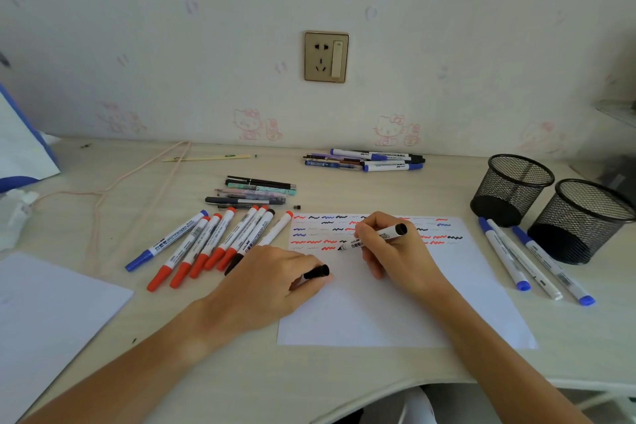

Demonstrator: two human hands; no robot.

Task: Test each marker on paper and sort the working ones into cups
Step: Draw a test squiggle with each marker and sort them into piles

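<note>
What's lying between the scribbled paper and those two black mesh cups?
Three blue-capped markers lie on the desk between the paper and mesh cups, seen from the head camera.

A single wide-angle view looks from the person's head, forward and down onto the surface (344, 375). It sits close above both forearms, which enter from the bottom edge. It faces the wall (447, 45) behind, where a socket (326, 57) sits near the centre top. Edges bend slightly.
</note>
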